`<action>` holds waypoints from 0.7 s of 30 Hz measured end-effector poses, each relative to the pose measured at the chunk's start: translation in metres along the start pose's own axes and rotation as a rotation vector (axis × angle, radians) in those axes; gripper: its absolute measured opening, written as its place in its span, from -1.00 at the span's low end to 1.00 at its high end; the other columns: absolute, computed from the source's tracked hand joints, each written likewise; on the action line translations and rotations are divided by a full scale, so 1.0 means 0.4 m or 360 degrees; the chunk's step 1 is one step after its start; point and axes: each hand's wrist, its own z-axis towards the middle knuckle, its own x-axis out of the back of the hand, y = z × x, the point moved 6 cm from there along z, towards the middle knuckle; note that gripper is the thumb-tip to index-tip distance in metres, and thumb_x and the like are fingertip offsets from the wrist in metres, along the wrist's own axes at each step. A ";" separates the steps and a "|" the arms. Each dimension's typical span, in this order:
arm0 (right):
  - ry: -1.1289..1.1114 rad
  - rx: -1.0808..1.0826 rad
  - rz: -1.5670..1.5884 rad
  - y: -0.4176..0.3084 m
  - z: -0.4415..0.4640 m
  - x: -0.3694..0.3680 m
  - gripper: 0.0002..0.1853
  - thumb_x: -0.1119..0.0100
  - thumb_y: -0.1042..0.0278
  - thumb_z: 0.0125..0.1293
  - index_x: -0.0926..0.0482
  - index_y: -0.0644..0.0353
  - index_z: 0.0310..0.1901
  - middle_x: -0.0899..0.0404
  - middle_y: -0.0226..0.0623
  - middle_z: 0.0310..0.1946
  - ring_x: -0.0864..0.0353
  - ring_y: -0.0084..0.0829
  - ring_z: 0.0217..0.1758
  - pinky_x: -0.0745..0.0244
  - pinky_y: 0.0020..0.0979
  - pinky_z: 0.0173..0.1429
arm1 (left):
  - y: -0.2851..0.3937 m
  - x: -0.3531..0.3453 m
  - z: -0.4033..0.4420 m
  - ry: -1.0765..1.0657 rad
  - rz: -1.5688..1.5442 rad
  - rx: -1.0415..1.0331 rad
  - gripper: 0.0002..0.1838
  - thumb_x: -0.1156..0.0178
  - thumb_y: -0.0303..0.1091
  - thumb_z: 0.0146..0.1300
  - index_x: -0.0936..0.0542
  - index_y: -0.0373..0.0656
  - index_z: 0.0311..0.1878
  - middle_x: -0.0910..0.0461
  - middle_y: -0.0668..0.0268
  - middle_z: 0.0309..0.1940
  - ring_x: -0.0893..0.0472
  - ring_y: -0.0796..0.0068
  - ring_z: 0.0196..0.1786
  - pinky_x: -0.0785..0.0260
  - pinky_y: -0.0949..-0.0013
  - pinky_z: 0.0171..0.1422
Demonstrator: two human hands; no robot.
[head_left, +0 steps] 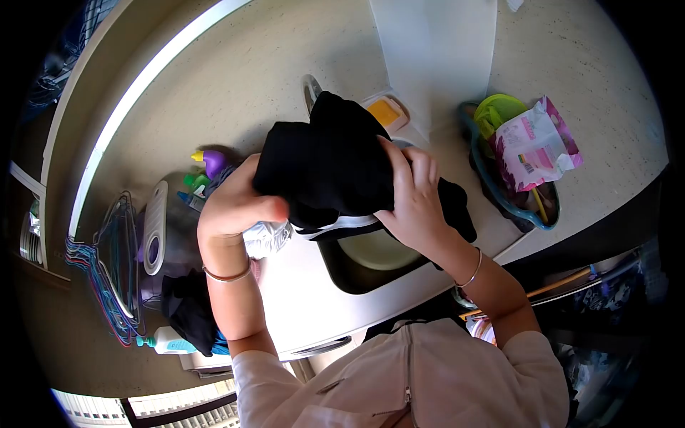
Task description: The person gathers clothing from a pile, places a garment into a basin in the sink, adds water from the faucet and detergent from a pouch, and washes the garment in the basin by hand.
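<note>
A bunched black garment (328,157) is lifted over the sink (341,277), with a pale grey-white band showing along its lower edge. At its left side is my left hand (239,203), thumb bent across the front and the other fingers hidden behind the fabric. My right hand (414,196) grips the right side, fingers curled over the cloth. More black fabric hangs past my right wrist. Below, a pale round basin (378,250) sits inside the sink. White crumpled cloth (267,239) lies on the counter by my left wrist.
Behind the garment stands a tap (311,89), beside an orange soap bar (384,112) in a dish. A teal basket (524,215) at right holds a pink-white packet (529,146). Hangers (118,264), a white bottle (171,341) and black cloth (189,307) are at left.
</note>
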 end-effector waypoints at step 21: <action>0.0039 -0.0457 0.1722 0.032 0.057 -0.028 -0.74 -0.24 0.39 0.21 -0.47 0.39 -0.17 -0.62 -0.10 -0.30 -0.62 -0.38 -0.23 -0.43 -0.46 -0.04 | 0.102 -0.025 0.124 0.0514 0.0152 0.0136 -0.68 -0.33 -0.36 0.11 -0.57 -0.34 -0.12 -0.63 0.31 -0.29 -0.57 0.58 -0.20 -0.37 0.54 -0.02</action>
